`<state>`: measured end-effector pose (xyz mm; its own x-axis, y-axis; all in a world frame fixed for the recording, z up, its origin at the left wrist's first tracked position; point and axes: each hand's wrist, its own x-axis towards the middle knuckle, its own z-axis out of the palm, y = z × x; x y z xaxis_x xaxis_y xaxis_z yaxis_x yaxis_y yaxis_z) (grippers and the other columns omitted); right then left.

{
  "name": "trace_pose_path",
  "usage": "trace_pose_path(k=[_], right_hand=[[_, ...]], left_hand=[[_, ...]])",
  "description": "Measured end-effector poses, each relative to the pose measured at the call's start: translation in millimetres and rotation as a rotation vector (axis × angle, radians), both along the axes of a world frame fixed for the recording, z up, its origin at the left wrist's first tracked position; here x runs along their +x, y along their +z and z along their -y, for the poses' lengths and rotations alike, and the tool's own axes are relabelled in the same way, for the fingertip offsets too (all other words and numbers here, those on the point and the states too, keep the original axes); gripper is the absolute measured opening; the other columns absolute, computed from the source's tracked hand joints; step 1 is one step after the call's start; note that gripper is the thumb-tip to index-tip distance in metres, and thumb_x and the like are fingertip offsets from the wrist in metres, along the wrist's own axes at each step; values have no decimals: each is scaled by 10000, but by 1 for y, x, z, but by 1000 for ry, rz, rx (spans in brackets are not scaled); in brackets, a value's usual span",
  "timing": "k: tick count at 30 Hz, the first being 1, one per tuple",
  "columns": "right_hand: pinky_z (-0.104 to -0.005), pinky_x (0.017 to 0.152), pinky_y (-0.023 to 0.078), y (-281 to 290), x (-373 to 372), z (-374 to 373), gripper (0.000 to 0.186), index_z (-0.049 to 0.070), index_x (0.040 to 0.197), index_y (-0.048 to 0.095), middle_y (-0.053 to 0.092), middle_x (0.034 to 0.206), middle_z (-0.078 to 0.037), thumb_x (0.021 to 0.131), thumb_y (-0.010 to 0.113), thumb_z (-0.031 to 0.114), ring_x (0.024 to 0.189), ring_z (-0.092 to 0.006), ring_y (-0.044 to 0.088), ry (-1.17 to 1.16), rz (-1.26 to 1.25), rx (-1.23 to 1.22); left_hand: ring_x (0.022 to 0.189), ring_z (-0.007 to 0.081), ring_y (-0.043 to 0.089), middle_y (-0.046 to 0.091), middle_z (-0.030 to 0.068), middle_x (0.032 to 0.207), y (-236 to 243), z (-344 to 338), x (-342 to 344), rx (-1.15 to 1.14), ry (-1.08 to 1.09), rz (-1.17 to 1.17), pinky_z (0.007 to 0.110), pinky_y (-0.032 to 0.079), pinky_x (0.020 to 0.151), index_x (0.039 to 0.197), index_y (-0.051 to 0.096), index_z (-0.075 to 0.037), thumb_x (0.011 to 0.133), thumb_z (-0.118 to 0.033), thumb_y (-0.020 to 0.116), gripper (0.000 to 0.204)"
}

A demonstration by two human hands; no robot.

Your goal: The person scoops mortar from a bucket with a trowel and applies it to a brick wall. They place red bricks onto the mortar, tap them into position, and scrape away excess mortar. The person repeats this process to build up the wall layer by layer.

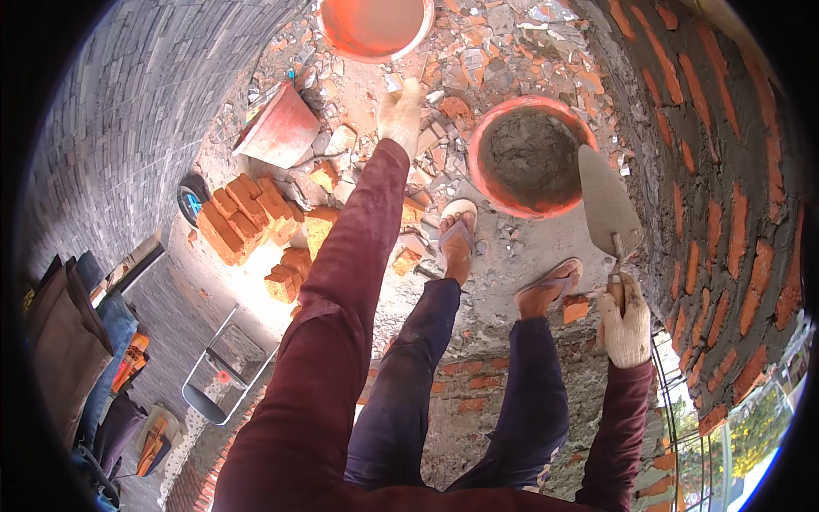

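My right hand (627,328), in a pale knit glove with some fingertips bare, is closed round the handle of a pointed trowel (610,200). The trowel's broad grey blade points away from me and reaches the right rim of a red tub (486,188). Grey mortar (533,154) lies in that tub. My left hand (401,115), also gloved, is stretched far forward above the broken rubble. Its fingers look apart, with nothing plainly held. A small white fragment (392,83) shows just by the fingertips.
Another red tub (375,53) stands ahead, and a tilted one (281,128) lies at left. Bricks (243,218) are stacked beside it. A mortar-smeared brick wall (725,213) rises at right, a grey tiled wall (128,128) at left. Clothes (68,333) hang at lower left near a metal-framed stool (222,375).
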<state>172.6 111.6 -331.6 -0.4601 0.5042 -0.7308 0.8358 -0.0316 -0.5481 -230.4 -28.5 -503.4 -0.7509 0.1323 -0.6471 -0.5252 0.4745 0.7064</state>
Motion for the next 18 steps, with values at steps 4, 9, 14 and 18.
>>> trace_pose_path(k=[4,9,14,18], right_hand=[[-403,827,557,-3,-83,8,495,-11,1370,496,677,966,-221,920,640,137,895,-345,717,81,-258,-7],[-489,1044,491,-91,-313,-12,574,54,1426,508,643,1315,-264,967,584,390,1215,-434,627,324,-360,253],[-496,1045,503,-149,-426,1,524,150,1444,554,666,1327,-210,966,567,363,1219,-397,639,438,-173,382],[-463,1075,491,-193,-447,-14,512,137,1411,613,663,1359,-176,957,572,370,1249,-369,630,383,-188,481]], left_hand=[[897,159,620,617,37,964,32,36,-33,242,126,-1,349,537,854,1165,622,-52,1033,-376,625,351],[927,159,636,622,27,967,170,73,155,343,124,466,319,519,891,1170,620,-53,1057,-387,596,353],[803,168,633,653,50,902,175,93,300,396,-536,619,333,497,728,1076,644,-64,1045,-336,614,275],[945,378,675,695,172,1005,154,77,305,355,-789,313,480,503,804,1027,660,-41,968,-387,642,352]])
